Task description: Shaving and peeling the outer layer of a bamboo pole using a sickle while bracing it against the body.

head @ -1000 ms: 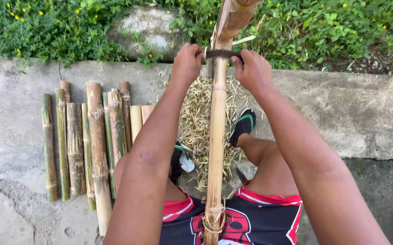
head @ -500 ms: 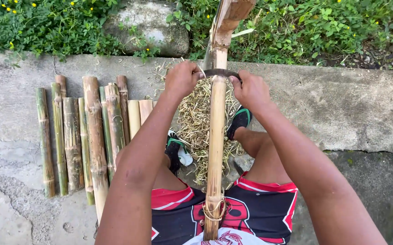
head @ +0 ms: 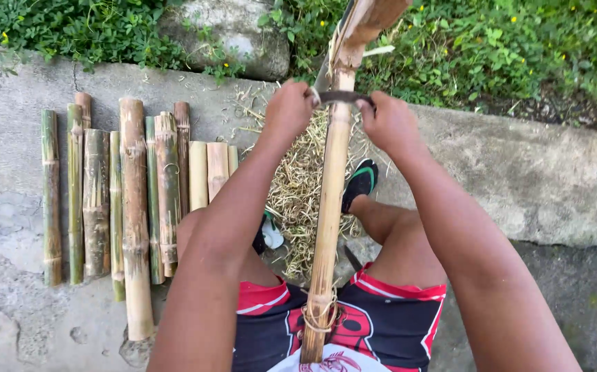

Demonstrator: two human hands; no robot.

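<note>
A long bamboo pole (head: 328, 207) runs from my lap up and away, its far end propped on a wooden block (head: 371, 21). A curved metal blade (head: 340, 96) lies across the pole. My left hand (head: 288, 110) grips the blade's left end and my right hand (head: 388, 122) grips its right end. Thin curled shavings hang from the pole near my waist (head: 320, 315).
Several cut bamboo sticks (head: 133, 200) lie side by side on the concrete at the left. A heap of pale shavings (head: 298, 186) sits between my feet. A black and green sandal (head: 360, 182) shows beside it. Green plants and a stone (head: 236, 34) border the far edge.
Both hands with the blade have slid down the pole toward me, from near the wooden block to a point lower on the pole.
</note>
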